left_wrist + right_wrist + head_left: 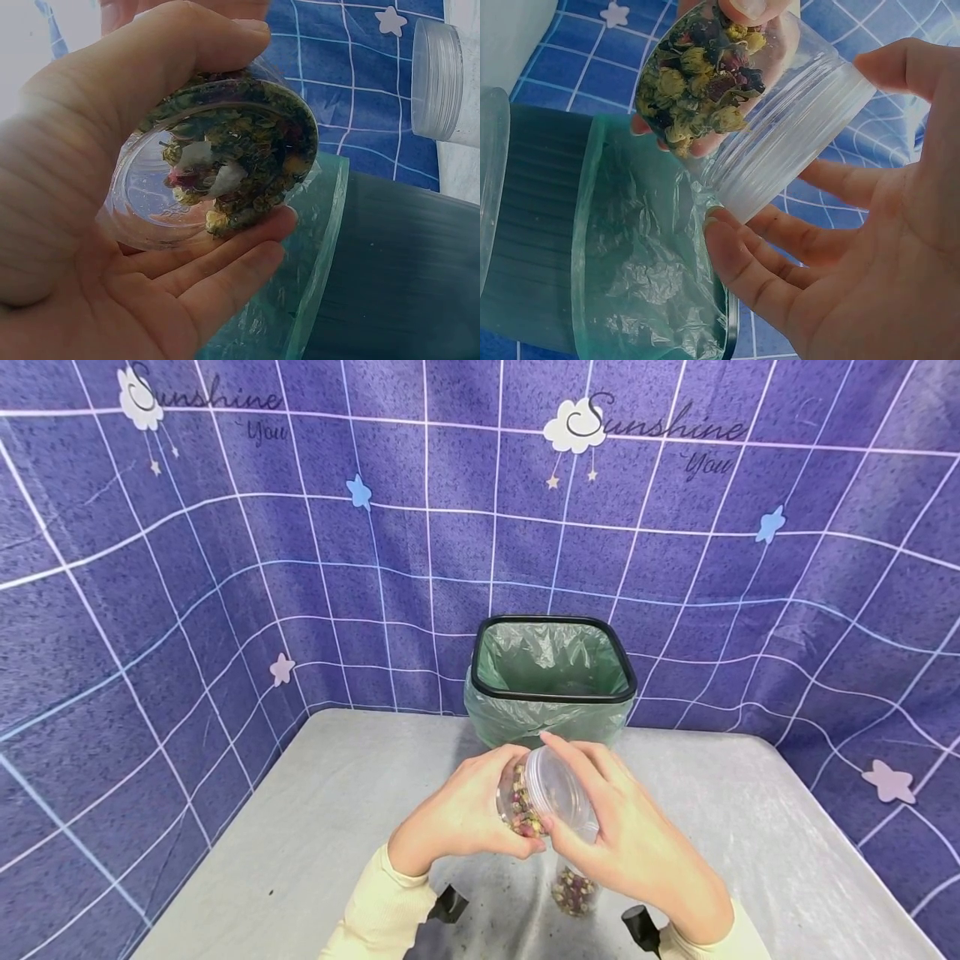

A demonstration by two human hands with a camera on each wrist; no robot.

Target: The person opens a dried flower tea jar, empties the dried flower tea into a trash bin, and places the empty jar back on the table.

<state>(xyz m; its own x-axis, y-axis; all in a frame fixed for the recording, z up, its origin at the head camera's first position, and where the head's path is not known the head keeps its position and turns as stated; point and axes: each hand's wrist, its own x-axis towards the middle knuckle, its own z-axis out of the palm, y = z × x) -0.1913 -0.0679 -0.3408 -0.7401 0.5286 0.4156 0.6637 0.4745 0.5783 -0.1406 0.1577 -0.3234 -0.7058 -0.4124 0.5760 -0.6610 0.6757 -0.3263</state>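
My left hand (468, 810) grips a clear plastic jar (512, 802) round its body, tilted on its side with the mouth toward the right. Dried flower buds (705, 82), yellowish and dark red, are heaped inside it. On the jar's mouth sits a ridged clear screw lid (802, 142). Thumb and fingers of my right hand (622, 827) pinch this lid by its rim. Below the right hand, a second clear jar (575, 892) stands on the table with dried buds in it. Its upper part is partly hidden by the hand.
Just beyond my hands stands a bin (555, 697) with a black rim and a green plastic liner. The grey-white table (360, 793) carries small dark specks near its front. A purple-blue gridded curtain (420, 527) encloses the back and sides.
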